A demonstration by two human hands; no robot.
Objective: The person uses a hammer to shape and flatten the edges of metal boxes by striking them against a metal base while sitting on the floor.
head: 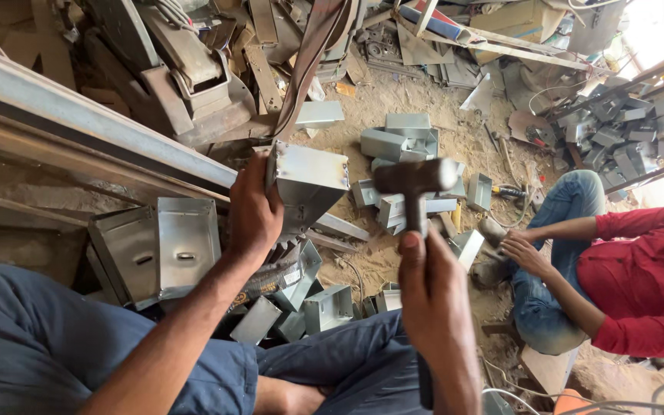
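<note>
My left hand (253,211) grips a bent sheet-metal box piece (309,184), shiny grey, held upright over my lap. My right hand (428,288) is closed around the handle of a hammer (414,178), whose dark head is raised just right of the box piece, a little apart from it. My legs in blue trousers (48,346) fill the lower left.
Flat galvanised pieces (164,246) lean at my left. Several folded metal boxes (397,142) lie on the sandy floor ahead and by my knees. A person in a red shirt (647,277) and jeans sits at right. A long steel beam (78,115) and scrap metal lie behind.
</note>
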